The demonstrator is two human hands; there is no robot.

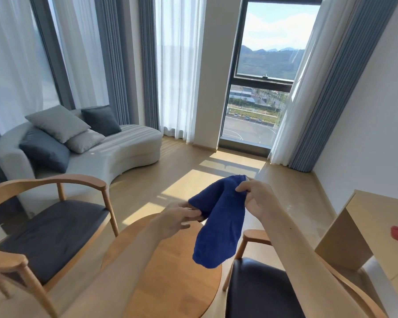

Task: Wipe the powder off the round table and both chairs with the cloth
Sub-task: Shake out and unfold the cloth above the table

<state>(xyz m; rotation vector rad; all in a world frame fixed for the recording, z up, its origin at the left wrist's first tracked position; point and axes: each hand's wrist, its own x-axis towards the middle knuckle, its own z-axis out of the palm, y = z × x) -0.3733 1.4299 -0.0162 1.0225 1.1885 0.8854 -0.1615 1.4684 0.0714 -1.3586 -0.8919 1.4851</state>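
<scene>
The blue cloth hangs in the air above the round wooden table, held up between both hands. The right hand pinches its upper corner with curled fingers; the left hand pinches a lower fold. One dark-seated chair stands left of the table, the other chair right; a sofa sits beyond

Home or hotel-style living room, high up. Curved grey sofa with cushions at 10 o'clock; floor-length sheer and blue curtains at 12; tall window at 1 o'clock overlooking hills and a road. Wooden armchair at 8 o'clock, round wooden table at 6, light wood floor.
</scene>
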